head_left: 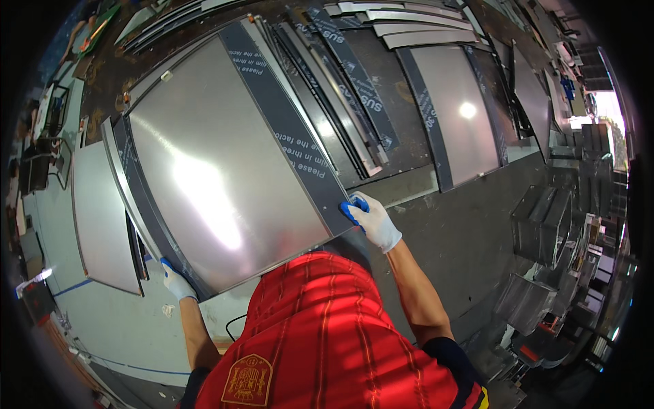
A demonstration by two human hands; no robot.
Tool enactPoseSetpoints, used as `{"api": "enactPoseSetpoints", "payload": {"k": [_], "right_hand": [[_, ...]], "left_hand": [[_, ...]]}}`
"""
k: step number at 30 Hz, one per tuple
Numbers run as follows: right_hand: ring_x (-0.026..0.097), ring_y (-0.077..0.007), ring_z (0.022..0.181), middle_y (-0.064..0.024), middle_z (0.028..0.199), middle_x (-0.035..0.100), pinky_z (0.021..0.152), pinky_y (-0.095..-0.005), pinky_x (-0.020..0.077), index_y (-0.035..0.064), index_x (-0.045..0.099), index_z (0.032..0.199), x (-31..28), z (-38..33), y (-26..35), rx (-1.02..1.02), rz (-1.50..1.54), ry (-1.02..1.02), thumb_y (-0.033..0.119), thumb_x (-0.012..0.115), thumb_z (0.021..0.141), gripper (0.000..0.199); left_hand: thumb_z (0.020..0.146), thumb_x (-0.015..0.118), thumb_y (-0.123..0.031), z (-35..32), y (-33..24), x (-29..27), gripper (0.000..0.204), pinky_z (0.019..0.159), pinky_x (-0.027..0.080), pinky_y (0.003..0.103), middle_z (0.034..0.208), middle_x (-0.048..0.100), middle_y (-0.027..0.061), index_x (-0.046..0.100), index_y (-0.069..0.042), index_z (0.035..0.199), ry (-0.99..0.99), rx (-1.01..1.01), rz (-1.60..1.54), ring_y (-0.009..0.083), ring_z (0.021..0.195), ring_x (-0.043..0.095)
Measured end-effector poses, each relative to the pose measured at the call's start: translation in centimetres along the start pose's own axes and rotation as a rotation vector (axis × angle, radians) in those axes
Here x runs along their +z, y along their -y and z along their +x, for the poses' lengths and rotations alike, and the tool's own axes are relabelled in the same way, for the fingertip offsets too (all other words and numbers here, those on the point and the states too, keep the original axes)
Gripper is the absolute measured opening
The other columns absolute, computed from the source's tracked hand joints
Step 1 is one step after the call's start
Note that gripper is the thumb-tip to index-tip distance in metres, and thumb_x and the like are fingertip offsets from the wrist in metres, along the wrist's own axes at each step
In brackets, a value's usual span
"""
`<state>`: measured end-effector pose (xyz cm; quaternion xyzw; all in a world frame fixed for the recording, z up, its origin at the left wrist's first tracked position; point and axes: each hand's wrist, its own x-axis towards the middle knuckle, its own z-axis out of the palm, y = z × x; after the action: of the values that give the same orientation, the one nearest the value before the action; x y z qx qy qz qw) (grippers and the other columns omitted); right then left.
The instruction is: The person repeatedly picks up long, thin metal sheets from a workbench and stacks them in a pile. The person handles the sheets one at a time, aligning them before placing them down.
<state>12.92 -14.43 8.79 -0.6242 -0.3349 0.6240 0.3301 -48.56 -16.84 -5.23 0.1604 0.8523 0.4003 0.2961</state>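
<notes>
A large shiny sheet metal panel [225,150] lies tilted before me, its near edge close to my red shirt. Dark printed protective film [289,129] runs along its right side, and a similar dark strip [146,194] borders the left. My left hand [178,281], in a white glove with blue fingertips, is closed on the near left corner. At the near right corner my right hand [373,221], gloved the same way, pinches the edge with its fingers curled. The fingers' undersides are hidden by the panel and gloves.
Long narrow metal strips [327,95] lie on the dark workbench [402,109] to the right. Another film-edged panel [458,112] rests further right. A pale metal sheet [102,211] leans at left. Dark metal boxes [543,221] stand on the grey floor [449,252].
</notes>
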Motion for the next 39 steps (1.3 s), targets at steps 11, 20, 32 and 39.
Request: {"api": "enactPoseSetpoints", "payload": {"k": [11,20,32,39], "right_hand": [[0.056,-0.0072,0.086,0.0014,0.094,0.064,0.076,-0.0289,0.0499,0.0041,0.070,0.114,-20.2,-11.1,-8.8,-0.057,-0.126,-0.043,0.015,0.081,0.101,0.020],[0.066,-0.0116,0.109,-0.0032,0.116,0.075,0.100,-0.0319,0.0559,0.0026,0.070,0.127,-34.3,-15.2,-17.0,-0.258,0.058,-0.351,0.000,0.081,0.094,0.035],[0.070,-0.0510,0.099,-0.0301,0.104,0.076,0.088,-0.0527,0.0547,-0.0025,0.076,0.109,-46.9,-11.0,-14.7,0.065,-0.289,-1.070,0.048,0.069,0.109,0.051],[0.072,-0.0490,0.123,-0.0337,0.123,0.077,0.108,-0.0520,0.0546,-0.0056,0.080,0.126,-59.6,-10.9,-18.8,0.330,-0.351,-1.078,0.059,0.072,0.102,0.070]], "left_hand": [[0.121,0.050,-0.049,-16.3,0.5,10.0,0.068,0.112,0.052,0.036,0.140,0.073,0.0124,0.068,0.012,0.144,0.136,0.214,-0.345,0.0220,0.122,0.068],[0.119,0.048,-0.058,-27.4,1.6,26.7,0.075,0.112,0.057,0.041,0.143,0.072,0.0140,0.064,0.008,0.151,0.284,0.136,-0.805,0.0257,0.122,0.071],[0.121,0.053,-0.044,-43.4,-4.3,37.3,0.061,0.093,0.058,0.042,0.114,0.084,0.0214,0.077,0.012,0.128,0.343,0.376,-0.010,0.0269,0.097,0.075],[0.112,0.065,-0.043,-54.2,-3.9,43.8,0.051,0.092,0.057,0.051,0.110,0.082,0.0259,0.080,0.006,0.121,0.370,0.433,0.252,0.0427,0.101,0.077]]}}
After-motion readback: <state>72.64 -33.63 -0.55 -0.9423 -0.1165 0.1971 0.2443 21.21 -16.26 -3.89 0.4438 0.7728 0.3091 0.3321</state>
